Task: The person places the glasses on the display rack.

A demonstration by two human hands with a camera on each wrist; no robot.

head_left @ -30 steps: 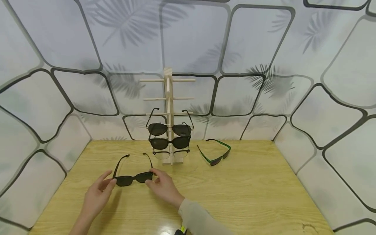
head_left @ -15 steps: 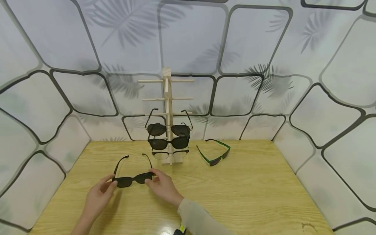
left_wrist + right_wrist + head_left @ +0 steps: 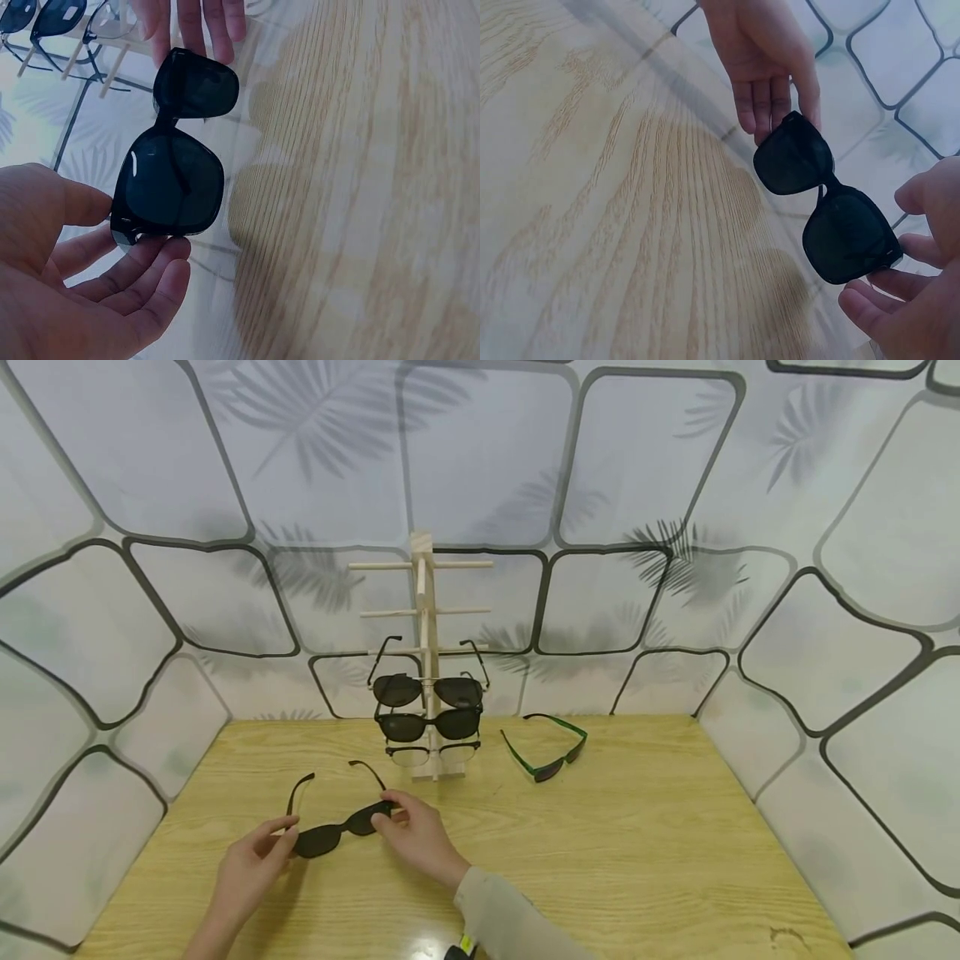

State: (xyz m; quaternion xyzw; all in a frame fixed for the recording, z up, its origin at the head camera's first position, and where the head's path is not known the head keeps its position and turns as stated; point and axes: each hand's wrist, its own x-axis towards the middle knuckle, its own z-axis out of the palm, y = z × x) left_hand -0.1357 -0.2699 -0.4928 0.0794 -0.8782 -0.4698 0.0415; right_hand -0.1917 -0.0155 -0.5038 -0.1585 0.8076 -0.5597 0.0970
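A pair of black sunglasses [image 3: 318, 841] with dark lenses is held by both hands above the front left of the table, temples unfolded and pointing away. My left hand [image 3: 251, 870] pinches the left corner of the frame between thumb and fingers. At the opposite corner, my right hand [image 3: 422, 837] grips the hinge end. The left wrist view shows the lenses [image 3: 176, 184] face-on, with the left thumb and fingers at the near corner. Seen from the right wrist, the sunglasses [image 3: 847, 236] slant between the two hands, clear over the wood.
Behind stands a wooden display rack [image 3: 423, 593] with bare upper pegs. Two dark sunglasses [image 3: 405, 727] and clear-lensed eyeglasses [image 3: 410, 757] hang on it. Green-and-black sunglasses [image 3: 550, 770] lie right of it on the table [image 3: 637, 860]. A dark-and-yellow item [image 3: 459, 950] pokes out beside the right sleeve.
The sunglasses have tilted: their left end has dropped nearer the front edge and the temple tips have lowered. Both hands keep their hold; the right has barely moved.
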